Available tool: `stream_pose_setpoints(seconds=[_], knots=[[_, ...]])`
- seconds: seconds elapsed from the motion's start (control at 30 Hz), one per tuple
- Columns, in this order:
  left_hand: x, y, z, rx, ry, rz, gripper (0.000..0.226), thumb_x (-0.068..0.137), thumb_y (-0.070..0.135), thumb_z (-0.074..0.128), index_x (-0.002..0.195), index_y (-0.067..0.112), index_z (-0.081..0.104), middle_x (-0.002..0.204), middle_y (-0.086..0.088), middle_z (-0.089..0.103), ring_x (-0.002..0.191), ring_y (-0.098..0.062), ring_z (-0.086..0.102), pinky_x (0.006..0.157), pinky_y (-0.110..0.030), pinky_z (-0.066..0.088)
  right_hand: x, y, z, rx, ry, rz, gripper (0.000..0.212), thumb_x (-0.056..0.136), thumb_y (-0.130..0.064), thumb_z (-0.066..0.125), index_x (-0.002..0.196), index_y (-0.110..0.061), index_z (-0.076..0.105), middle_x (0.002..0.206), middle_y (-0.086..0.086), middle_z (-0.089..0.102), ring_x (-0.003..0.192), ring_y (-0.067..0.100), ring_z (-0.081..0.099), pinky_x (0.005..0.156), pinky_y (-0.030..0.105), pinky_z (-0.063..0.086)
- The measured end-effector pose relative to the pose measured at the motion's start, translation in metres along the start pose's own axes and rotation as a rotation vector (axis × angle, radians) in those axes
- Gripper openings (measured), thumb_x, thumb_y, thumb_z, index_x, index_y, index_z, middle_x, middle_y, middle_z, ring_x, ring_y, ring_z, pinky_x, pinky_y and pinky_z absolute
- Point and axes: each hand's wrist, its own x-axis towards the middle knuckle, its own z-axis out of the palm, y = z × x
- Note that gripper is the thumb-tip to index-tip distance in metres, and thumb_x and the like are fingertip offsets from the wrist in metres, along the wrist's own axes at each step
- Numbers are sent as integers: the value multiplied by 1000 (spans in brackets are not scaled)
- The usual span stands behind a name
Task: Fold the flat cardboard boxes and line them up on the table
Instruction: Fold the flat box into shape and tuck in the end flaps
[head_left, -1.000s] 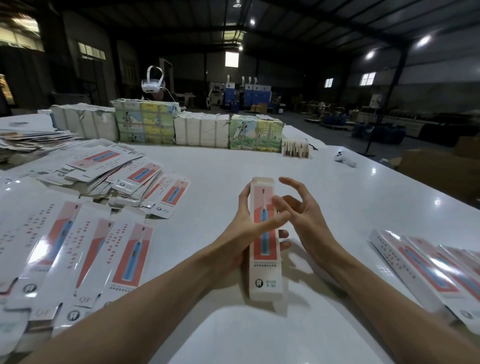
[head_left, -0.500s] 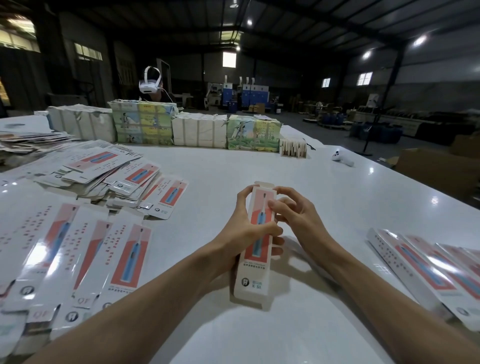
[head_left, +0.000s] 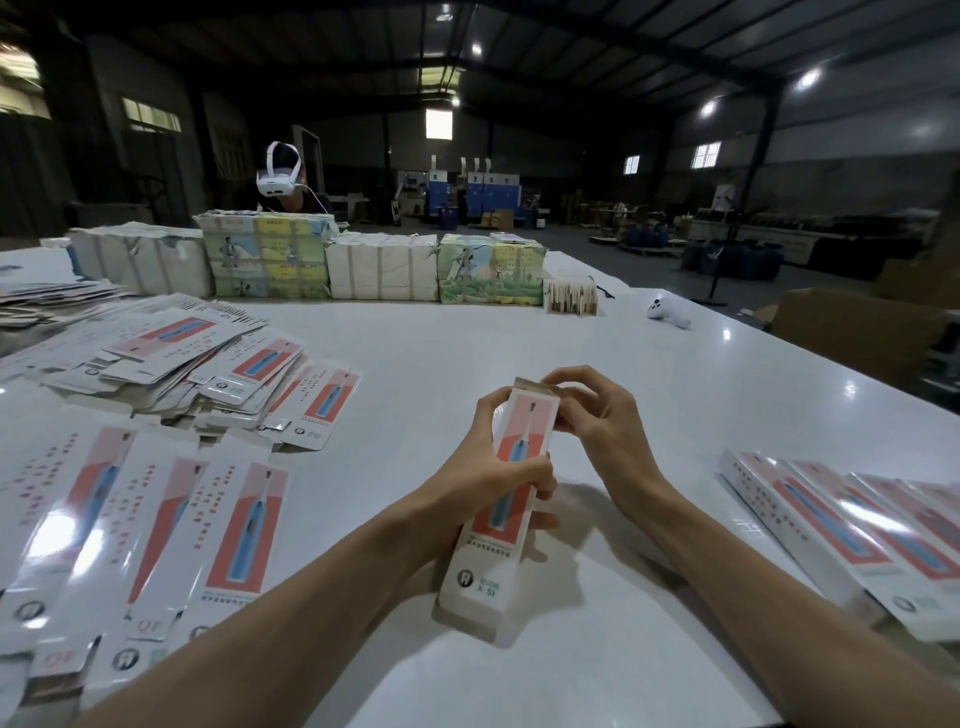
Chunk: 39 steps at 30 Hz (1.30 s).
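One box (head_left: 511, 499) sits tilted in my two hands, over the table's (head_left: 467, 338) near edge. My left hand (head_left: 483, 488) wraps its middle, thumb across the printed face. My right hand (head_left: 597, 415) pinches its top flap with curled fingers. Four folded boxes (head_left: 810, 525) line the right edge, and the flat ones (head_left: 156, 519) at the left overlap past counting

bare left forearm (head_left: 311, 587), bare right forearm (head_left: 753, 582), skin uncovered to frame edge, slim left hand (head_left: 488, 467), slim right hand (head_left: 605, 431), long fingers (head_left: 597, 376)
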Motion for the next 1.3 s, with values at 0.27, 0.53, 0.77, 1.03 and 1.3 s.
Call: stream_pose_setpoints(seconds=[0.27,0.53,0.77,1.03,1.3], knots=[[0,-2,0,39,-23,13,93,78,23,83,137,62,23,121,-4,57,84,-18,79,64,-29,62,2,-7,-3,313,-60,184,29,104,-26,64,106,4,67,105,15,78,102,35,76,80,37,63],[0,-5,3,100,5,86,97,76,27,85,138,63,19,119,-2,53,87,-12,77,65,-29,63,6,-9,-4,393,1,325,13,101,-8,65,103,0,76,96,13,78,88,27,77,72,32,63],[1,-4,5,85,20,108,104,73,28,86,138,70,17,119,7,49,86,-5,76,61,-24,61,5,-8,-7,383,-21,313,20,102,-6,61,98,-2,80,100,17,78,91,27,76,75,33,62],[-5,3,2,60,59,86,102,72,31,84,144,65,19,121,6,53,92,-23,76,65,-26,62,1,-9,-3,441,-133,285,25,106,-12,56,116,-3,77,116,18,76,110,30,74,85,34,62],[-5,1,-1,-12,126,63,97,87,16,83,144,60,20,120,1,56,94,-29,74,69,-28,63,-5,-8,5,323,-167,174,25,101,-18,68,124,-9,73,118,14,77,112,34,74,95,40,62]])
